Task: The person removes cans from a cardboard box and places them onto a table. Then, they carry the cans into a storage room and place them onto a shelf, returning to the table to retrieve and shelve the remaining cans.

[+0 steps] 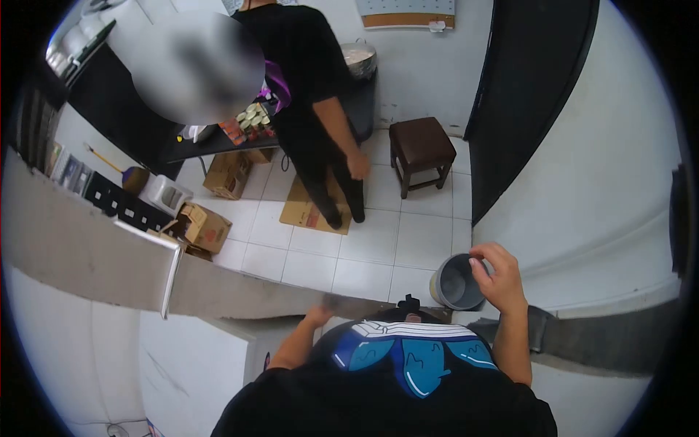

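My right hand (499, 277) is at the right, over the rim of a grey bucket (457, 282) on the floor. Its fingers are bent, the thumb stands apart from them, and nothing shows between them. Whether it touches the rim is unclear. My left hand (318, 315) is low in the middle, beside the edge of a grey-brown ledge (240, 291). Motion smears its fingers, and a brownish blur lies next to them. The bucket's visible inside holds nothing I can make out.
Another person (320, 131) in black stands on flattened cardboard (297, 207) by a dark counter (182, 151) with food on it. A brown stool (422, 146) is at the back right. Cardboard boxes (207, 227) stand at the left, and a dark doorway (524, 87) is at the right.
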`<act>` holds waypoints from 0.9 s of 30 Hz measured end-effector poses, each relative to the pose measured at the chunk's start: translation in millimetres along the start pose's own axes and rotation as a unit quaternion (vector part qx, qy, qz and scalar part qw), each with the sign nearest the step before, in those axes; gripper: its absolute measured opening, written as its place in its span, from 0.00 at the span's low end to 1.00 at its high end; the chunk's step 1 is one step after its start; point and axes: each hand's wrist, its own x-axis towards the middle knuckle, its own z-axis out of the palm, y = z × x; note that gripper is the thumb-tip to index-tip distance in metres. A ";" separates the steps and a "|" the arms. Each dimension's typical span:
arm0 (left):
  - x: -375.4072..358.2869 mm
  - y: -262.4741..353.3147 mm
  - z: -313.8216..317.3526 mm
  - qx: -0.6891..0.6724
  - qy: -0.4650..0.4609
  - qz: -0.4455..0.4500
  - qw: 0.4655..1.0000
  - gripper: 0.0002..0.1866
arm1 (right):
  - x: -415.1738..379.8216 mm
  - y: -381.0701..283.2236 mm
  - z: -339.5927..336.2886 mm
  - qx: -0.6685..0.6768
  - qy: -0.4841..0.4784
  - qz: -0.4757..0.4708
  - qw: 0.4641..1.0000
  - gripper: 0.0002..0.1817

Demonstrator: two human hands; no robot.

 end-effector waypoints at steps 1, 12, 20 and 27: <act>-7.9 -3.0 -0.2 0.069 -0.026 0.008 0.997 0.20 | 10.6 8.8 -2.3 0.004 -0.009 0.001 1.000 0.07; 31.3 -6.9 -22.2 -0.070 0.049 -0.090 0.992 0.20 | 89.3 77.0 15.7 0.024 -0.014 0.055 0.998 0.07; 189.9 72.9 -90.8 -0.104 0.032 -0.027 0.994 0.17 | 120.6 146.1 29.1 -0.024 0.033 0.090 0.995 0.07; 351.7 97.5 -131.4 -0.033 0.061 0.028 0.997 0.18 | 177.9 251.4 85.7 -0.069 0.072 0.111 0.989 0.07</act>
